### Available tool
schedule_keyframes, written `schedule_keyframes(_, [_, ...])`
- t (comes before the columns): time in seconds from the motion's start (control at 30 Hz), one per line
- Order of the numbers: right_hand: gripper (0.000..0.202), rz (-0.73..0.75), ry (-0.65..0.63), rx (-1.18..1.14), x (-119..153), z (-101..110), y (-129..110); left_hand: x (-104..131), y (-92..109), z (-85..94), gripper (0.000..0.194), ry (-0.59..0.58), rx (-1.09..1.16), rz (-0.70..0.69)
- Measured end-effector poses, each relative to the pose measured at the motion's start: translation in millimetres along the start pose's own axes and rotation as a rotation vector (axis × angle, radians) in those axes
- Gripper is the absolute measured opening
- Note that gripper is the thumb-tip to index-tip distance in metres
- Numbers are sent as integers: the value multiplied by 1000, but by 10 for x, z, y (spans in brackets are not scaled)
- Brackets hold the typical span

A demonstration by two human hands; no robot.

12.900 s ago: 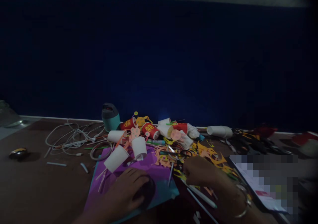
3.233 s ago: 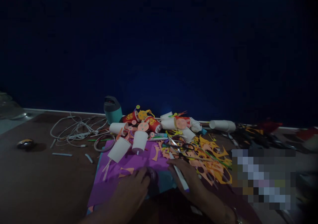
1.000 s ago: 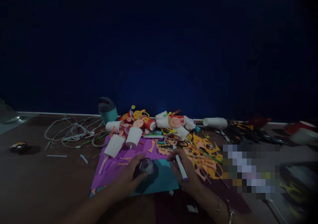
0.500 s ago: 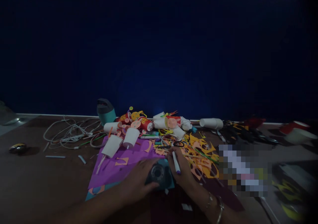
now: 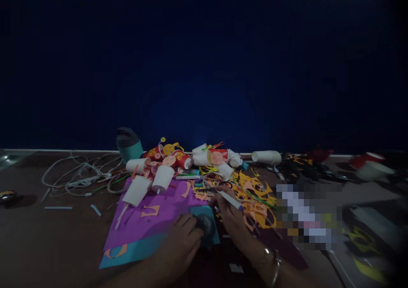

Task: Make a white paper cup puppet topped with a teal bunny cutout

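My left hand point(image 5: 183, 241) is closed round the side of a dark round object point(image 5: 207, 228), blurred by motion, whose kind I cannot make out. It stands over a small teal sheet of paper point(image 5: 201, 210). In my right hand point(image 5: 231, 222) lies a white marker with a purple end point(image 5: 230, 200), held slantwise between thumb and fingers. Dark-handled scissors point(image 5: 208, 190) lie just beyond the right fingertips, partly hidden. To the left spreads a purple sheet point(image 5: 127, 220) with orange paper scraps point(image 5: 149, 211), above a larger teal sheet point(image 5: 143, 250).
White paper cups point(image 5: 163, 178), red cups point(image 5: 183, 159) and a teal bottle point(image 5: 130, 149) crowd the back. Yellow and orange cut-outs point(image 5: 259, 213) heap up beyond my right hand. Tangled white cables point(image 5: 68, 175) lie left. A blue partition point(image 5: 204, 67) rises behind.
My left hand and the dark object have shifted, baring more of the small teal sheet. The marker has tipped flatter in my right hand. The whole view has moved slightly.
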State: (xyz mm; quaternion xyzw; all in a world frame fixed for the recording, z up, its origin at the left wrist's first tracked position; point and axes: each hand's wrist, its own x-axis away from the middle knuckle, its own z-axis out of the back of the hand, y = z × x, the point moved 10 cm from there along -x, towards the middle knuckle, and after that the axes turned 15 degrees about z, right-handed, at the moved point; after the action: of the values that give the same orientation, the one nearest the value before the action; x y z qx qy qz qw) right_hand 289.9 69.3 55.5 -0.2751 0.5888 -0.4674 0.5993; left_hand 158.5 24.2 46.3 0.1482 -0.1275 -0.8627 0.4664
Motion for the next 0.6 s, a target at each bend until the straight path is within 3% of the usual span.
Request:
schedule_keyframes(0.13, [31, 15, -36, 33, -8, -17, 55, 29, 46, -45, 15, 51, -93, -64])
schedule_keyframes(0.23, [29, 50, -18, 4, -24, -3, 68, 40, 35, -128, 15, 11, -126, -61])
schedule_keyframes(0.6, [31, -189, 74, -277, -80, -28, 235, 64, -32, -199, 18, -152, -140, 71])
